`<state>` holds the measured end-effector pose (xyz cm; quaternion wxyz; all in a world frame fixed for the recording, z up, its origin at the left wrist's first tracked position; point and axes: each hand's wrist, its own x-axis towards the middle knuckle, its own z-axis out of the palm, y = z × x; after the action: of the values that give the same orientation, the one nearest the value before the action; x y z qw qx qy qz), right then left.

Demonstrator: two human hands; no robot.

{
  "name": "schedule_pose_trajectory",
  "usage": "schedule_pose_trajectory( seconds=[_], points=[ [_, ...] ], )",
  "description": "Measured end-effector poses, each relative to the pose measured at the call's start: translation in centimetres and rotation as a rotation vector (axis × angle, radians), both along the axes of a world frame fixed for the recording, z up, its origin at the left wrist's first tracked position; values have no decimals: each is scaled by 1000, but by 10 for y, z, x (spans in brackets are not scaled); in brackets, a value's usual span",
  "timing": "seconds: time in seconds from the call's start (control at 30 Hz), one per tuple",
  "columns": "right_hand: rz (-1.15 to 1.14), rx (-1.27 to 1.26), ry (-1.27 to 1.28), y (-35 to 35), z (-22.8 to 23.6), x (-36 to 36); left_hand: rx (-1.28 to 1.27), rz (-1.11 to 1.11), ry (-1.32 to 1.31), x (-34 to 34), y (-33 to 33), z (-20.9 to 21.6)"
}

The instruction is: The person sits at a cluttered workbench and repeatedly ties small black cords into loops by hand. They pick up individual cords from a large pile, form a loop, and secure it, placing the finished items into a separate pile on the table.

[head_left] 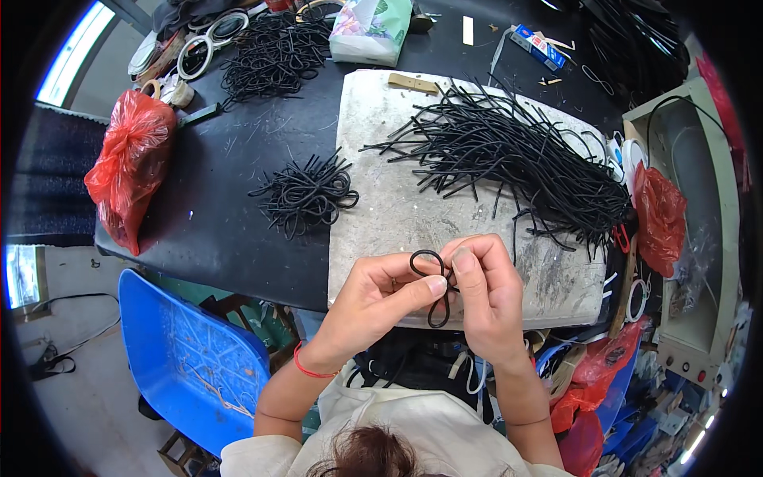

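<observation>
One dark table [226, 179] fills the upper part of the view, with a blue tub [191, 338] below its near edge, between eight and nine o'clock from the hands. A stained pale board [389, 219] lies on the table, reaching from the hands toward twelve o'clock. Across it, at one o'clock, spreads a thick bundle of straight black cords [524, 159], ends fanned toward the left. A tied red bag [131, 163] rests at ten o'clock, and a large black tangle [274, 56] at eleven. Nearer, also at ten, a small heap of looped pieces [306, 195] overlaps the board's left edge. The left hand [373, 294] and right hand [493, 298] meet over the board's near edge, thumb and forefinger of each pinching one looped cord [448, 305] between them. It shows one loop toward eleven o'clock and a narrower one hanging toward six; just how its strands cross is hidden by the fingers. For good work here, the left fingers should probably keep the crossing pressed flat while the right fingers guide the free part, drawing slack gradually so both loops hold their shape; a loose pinch might let the cord spring open.
</observation>
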<state>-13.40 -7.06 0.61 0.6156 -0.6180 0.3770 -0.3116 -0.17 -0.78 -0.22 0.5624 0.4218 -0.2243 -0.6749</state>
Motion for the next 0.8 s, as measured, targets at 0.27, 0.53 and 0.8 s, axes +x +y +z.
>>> schedule_pose_trajectory(
  seconds=[0.27,0.53,0.8],
  points=[
    [-42,90,9,-1,-1,5,35,31,15,-5,-1,2],
    [-51,194,-37,-6,-7,3,34,-25,-2,-5,-2,1],
    [-324,-50,-61,-7,-5,1,-11,309,155,-12,-5,-9]
  ],
)
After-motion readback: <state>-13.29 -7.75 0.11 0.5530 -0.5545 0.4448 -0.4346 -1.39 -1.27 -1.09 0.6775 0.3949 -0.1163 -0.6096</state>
